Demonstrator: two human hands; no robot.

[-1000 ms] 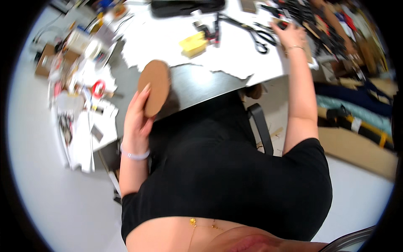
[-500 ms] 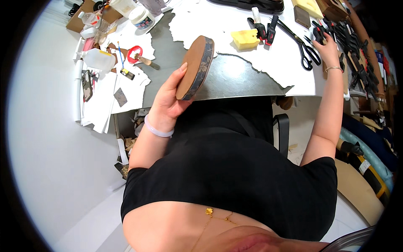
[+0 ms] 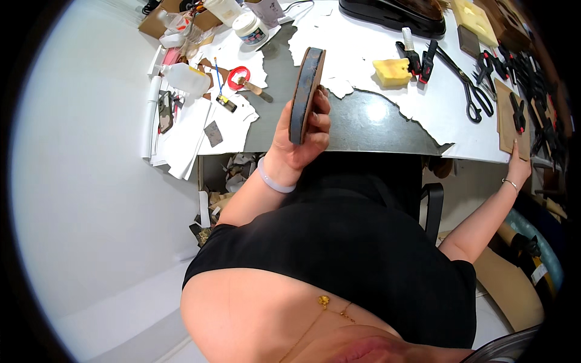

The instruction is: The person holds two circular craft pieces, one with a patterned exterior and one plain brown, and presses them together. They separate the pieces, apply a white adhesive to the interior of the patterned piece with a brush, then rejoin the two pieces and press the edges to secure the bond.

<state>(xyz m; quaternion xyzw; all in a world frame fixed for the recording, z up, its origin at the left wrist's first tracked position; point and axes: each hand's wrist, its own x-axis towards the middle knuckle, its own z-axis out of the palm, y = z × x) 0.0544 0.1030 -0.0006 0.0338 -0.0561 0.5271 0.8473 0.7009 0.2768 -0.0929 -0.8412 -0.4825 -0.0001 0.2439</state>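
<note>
Left hand (image 3: 299, 136) holds shoe sole (image 3: 305, 94) edge-on, long axis apparently pointing away.

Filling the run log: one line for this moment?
left hand: holds brown disc edge-on | right hand: on brown board | scissors: untouched

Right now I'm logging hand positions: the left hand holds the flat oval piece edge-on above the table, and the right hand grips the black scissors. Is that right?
Not quite. The head view shows the right hand resting on the brown board at the table's right edge; the black scissors lie untouched. The left hand does hold the flat oval piece edge-on.
</note>
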